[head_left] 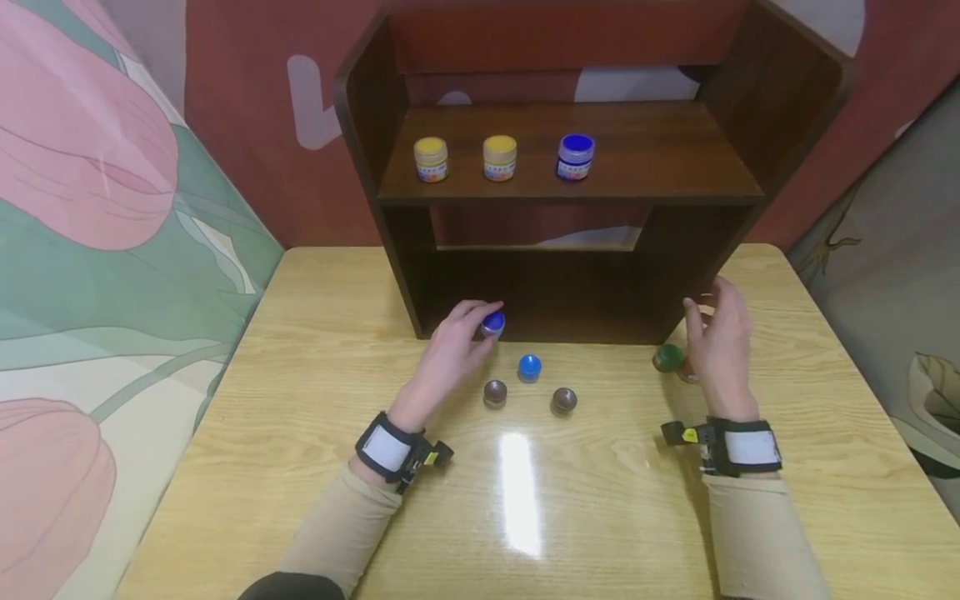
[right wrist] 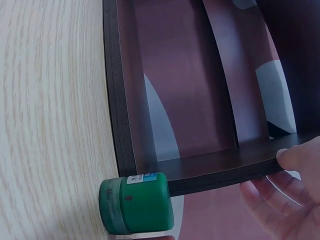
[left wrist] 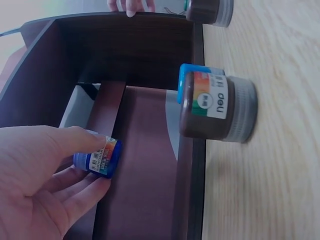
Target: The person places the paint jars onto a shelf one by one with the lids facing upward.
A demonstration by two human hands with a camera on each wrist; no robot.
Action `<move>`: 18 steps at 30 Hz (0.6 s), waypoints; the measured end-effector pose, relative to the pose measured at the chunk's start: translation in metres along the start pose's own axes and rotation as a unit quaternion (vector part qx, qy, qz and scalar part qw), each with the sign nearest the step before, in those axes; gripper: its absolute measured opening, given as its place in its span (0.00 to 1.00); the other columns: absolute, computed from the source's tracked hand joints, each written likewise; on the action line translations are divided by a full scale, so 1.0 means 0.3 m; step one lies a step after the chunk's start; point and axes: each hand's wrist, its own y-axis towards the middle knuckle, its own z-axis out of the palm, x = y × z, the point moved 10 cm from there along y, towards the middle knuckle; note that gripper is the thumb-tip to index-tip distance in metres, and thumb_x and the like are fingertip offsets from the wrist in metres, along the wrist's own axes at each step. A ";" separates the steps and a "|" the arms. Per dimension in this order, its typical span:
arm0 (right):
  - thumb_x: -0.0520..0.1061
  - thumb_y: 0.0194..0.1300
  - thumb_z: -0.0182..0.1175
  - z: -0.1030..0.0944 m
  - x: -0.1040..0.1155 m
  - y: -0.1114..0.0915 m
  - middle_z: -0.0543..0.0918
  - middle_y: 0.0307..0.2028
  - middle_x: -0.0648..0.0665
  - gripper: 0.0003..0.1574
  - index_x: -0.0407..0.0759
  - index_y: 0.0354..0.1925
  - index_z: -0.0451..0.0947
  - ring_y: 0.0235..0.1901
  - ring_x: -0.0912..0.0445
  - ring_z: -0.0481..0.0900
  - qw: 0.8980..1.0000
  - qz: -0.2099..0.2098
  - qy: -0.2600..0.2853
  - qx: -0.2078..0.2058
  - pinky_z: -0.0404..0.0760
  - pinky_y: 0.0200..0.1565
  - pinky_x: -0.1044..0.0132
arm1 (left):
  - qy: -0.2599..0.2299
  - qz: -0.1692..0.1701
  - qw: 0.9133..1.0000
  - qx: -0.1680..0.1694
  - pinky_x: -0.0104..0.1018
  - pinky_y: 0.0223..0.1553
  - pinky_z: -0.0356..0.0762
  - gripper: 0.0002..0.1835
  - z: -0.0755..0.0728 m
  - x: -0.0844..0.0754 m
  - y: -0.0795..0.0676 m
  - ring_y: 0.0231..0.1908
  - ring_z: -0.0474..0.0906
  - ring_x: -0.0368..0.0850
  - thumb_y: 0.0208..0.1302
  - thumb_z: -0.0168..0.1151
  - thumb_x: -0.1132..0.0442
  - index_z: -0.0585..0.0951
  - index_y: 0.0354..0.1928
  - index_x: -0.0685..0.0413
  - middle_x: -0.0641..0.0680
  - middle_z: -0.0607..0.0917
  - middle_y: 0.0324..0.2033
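Note:
My left hand (head_left: 450, 342) pinches a small dark blue paint jar (head_left: 492, 323) between thumb and fingers, at the front of the shelf's lower compartment. In the left wrist view the jar (left wrist: 104, 156) lies sideways in the picture, its label partly covered by the thumb. My right hand (head_left: 722, 354) is at the right side panel of the dark wooden shelf (head_left: 570, 200). Its thumb lies on the panel's front edge, with the fingers (right wrist: 280, 200) along the outer side. Near that wrist stands a green paint jar (head_left: 667, 358), and a reddish jar (head_left: 687, 372) is mostly hidden by the hand.
On the upper board stand two yellow jars (head_left: 431, 159) (head_left: 499, 158) and a dark blue jar (head_left: 575, 157). In front of the shelf, a light blue jar (head_left: 529, 367) and two brown jars (head_left: 495, 393) (head_left: 564, 401) stand on the wooden table (head_left: 622, 517).

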 end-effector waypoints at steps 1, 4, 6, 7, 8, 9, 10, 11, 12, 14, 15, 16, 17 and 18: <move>0.43 0.74 0.54 0.000 -0.001 0.000 0.78 0.56 0.33 0.25 0.36 0.65 0.68 0.54 0.41 0.79 1.000 0.001 -0.001 0.001 0.81 0.51 0.45 | -0.004 0.000 1.000 -0.002 0.37 0.54 0.83 0.23 -0.004 -0.002 0.001 0.52 0.83 0.49 0.64 0.67 0.65 0.79 0.62 0.51 0.57 0.82 0.54; 0.43 0.74 0.54 -0.001 -0.003 -0.001 0.78 0.56 0.33 0.25 0.36 0.65 0.68 0.54 0.42 0.79 1.000 0.002 -0.005 -0.001 0.83 0.50 0.65 | -0.017 0.003 1.000 -0.008 0.36 0.53 0.83 0.22 -0.016 -0.011 0.002 0.52 0.83 0.48 0.64 0.68 0.65 0.80 0.60 0.52 0.56 0.83 0.54; 0.43 0.74 0.54 -0.002 -0.003 -0.002 0.78 0.56 0.33 0.25 0.35 0.64 0.68 0.53 0.42 0.79 1.000 0.001 -0.002 -0.003 0.81 0.48 0.71 | -0.023 0.005 1.000 -0.013 0.35 0.52 0.84 0.21 -0.024 -0.017 0.002 0.51 0.83 0.47 0.64 0.68 0.65 0.80 0.59 0.53 0.56 0.84 0.53; 0.43 0.74 0.54 -0.003 -0.002 -0.003 0.78 0.56 0.33 0.25 0.35 0.64 0.69 0.53 0.42 0.79 1.000 0.001 -0.002 -0.003 0.81 0.48 0.71 | -0.026 0.005 1.000 -0.015 0.35 0.51 0.84 0.21 -0.028 -0.019 0.003 0.50 0.84 0.47 0.64 0.68 0.65 0.81 0.59 0.53 0.56 0.84 0.53; 0.43 0.74 0.54 -0.003 -0.001 -0.003 0.78 0.56 0.32 0.25 0.34 0.64 0.69 0.53 0.41 0.79 1.000 0.001 0.000 -0.003 0.82 0.49 0.70 | -0.028 0.006 0.999 -0.017 0.35 0.51 0.84 0.21 -0.032 -0.022 0.003 0.49 0.84 0.47 0.64 0.68 0.64 0.81 0.59 0.53 0.55 0.84 0.53; 0.43 0.74 0.54 -0.003 0.000 -0.004 0.78 0.56 0.32 0.25 0.34 0.64 0.68 0.53 0.41 0.79 1.000 0.002 0.002 -0.003 0.83 0.50 0.63 | -0.029 0.005 0.999 -0.018 0.35 0.50 0.84 0.20 -0.034 -0.023 0.005 0.49 0.84 0.46 0.64 0.68 0.64 0.81 0.59 0.53 0.55 0.85 0.53; 0.43 0.74 0.54 -0.002 0.002 -0.005 0.77 0.56 0.32 0.25 0.34 0.64 0.68 0.53 0.40 0.79 1.000 0.002 0.003 -0.002 0.84 0.51 0.56 | -0.031 0.004 0.999 -0.019 0.35 0.50 0.85 0.20 -0.037 -0.024 0.004 0.49 0.84 0.46 0.64 0.68 0.64 0.81 0.58 0.53 0.55 0.85 0.53; 0.43 0.74 0.54 -0.001 0.003 -0.006 0.77 0.56 0.32 0.25 0.34 0.64 0.68 0.53 0.40 0.79 1.000 0.004 0.004 -0.001 0.83 0.51 0.49 | -0.032 0.002 0.999 -0.019 0.36 0.50 0.85 0.21 -0.039 -0.024 0.005 0.49 0.84 0.46 0.64 0.68 0.63 0.81 0.59 0.53 0.55 0.85 0.53; 0.43 0.74 0.54 0.000 0.003 -0.007 0.77 0.57 0.32 0.25 0.34 0.65 0.68 0.53 0.40 0.79 1.000 0.005 0.005 0.001 0.81 0.50 0.43 | -0.034 0.000 0.999 -0.018 0.36 0.50 0.84 0.21 -0.040 -0.025 0.005 0.50 0.84 0.46 0.64 0.69 0.63 0.80 0.59 0.52 0.55 0.85 0.53; 0.43 0.74 0.54 0.001 0.005 -0.008 0.77 0.57 0.32 0.25 0.34 0.65 0.67 0.54 0.40 0.78 1.000 0.006 0.005 0.002 0.81 0.51 0.41 | -0.035 -0.003 0.999 -0.017 0.37 0.51 0.84 0.21 -0.042 -0.026 0.007 0.51 0.84 0.46 0.64 0.69 0.62 0.80 0.59 0.52 0.54 0.85 0.54; 0.43 0.74 0.54 0.001 0.005 -0.008 0.77 0.57 0.32 0.25 0.35 0.65 0.67 0.54 0.40 0.78 1.000 0.006 0.004 0.003 0.81 0.51 0.41 | -0.038 -0.004 0.999 -0.016 0.37 0.52 0.84 0.21 -0.043 -0.027 0.008 0.51 0.84 0.46 0.64 0.69 0.62 0.80 0.59 0.52 0.54 0.85 0.54; 0.43 0.74 0.53 0.001 0.006 -0.009 0.77 0.57 0.32 0.26 0.35 0.66 0.67 0.54 0.40 0.78 1.000 0.006 0.003 0.003 0.81 0.51 0.41 | -0.040 -0.004 0.999 -0.016 0.37 0.52 0.84 0.21 -0.045 -0.030 0.009 0.51 0.84 0.46 0.64 0.69 0.62 0.80 0.59 0.52 0.54 0.85 0.54; 0.43 0.74 0.53 0.000 0.006 -0.009 0.77 0.57 0.32 0.26 0.35 0.66 0.67 0.54 0.40 0.78 1.000 0.006 0.002 0.002 0.81 0.51 0.42 | -0.042 -0.003 0.999 -0.017 0.37 0.52 0.84 0.21 -0.048 -0.033 0.011 0.51 0.84 0.46 0.64 0.69 0.62 0.80 0.59 0.52 0.54 0.85 0.54; 0.43 0.74 0.53 -0.001 0.006 -0.008 0.77 0.57 0.32 0.26 0.35 0.66 0.67 0.54 0.40 0.78 1.000 0.005 0.001 0.002 0.81 0.51 0.43 | -0.045 -0.001 0.999 -0.018 0.36 0.52 0.84 0.21 -0.051 -0.036 0.013 0.51 0.84 0.46 0.64 0.68 0.62 0.80 0.59 0.52 0.54 0.85 0.54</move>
